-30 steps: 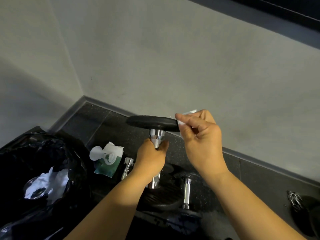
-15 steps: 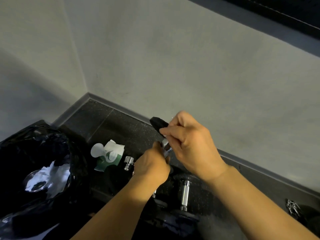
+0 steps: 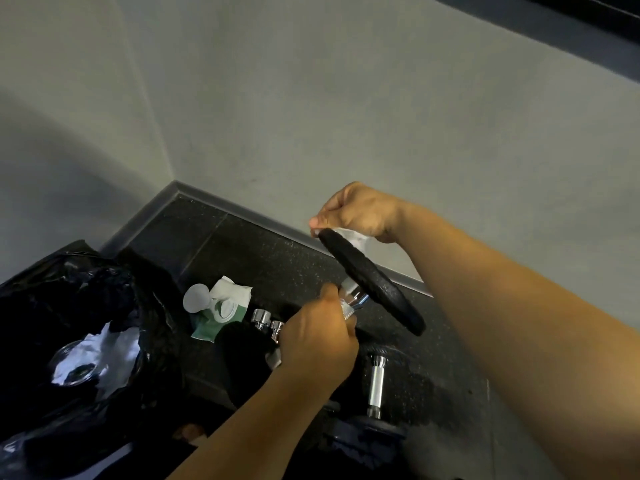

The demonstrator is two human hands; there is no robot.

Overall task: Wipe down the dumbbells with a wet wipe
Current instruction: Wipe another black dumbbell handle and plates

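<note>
At centre frame the left hand (image 3: pixel 317 344) grips the dumbbell (image 3: pixel 372 282) handle, tilting it for access. The right hand (image 3: pixel 360 211), fingers (image 3: pixel 320 221) pinching the wet wipe (image 3: pixel 353 239), rubs the plate's upper rim.

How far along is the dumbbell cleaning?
Used white wipes already lie in the black bin bag. Now the left hand grips a dumbbell's handle while the right hand rubs a wet wipe on its black plate. Another dumbbell waits on the floor.
</note>
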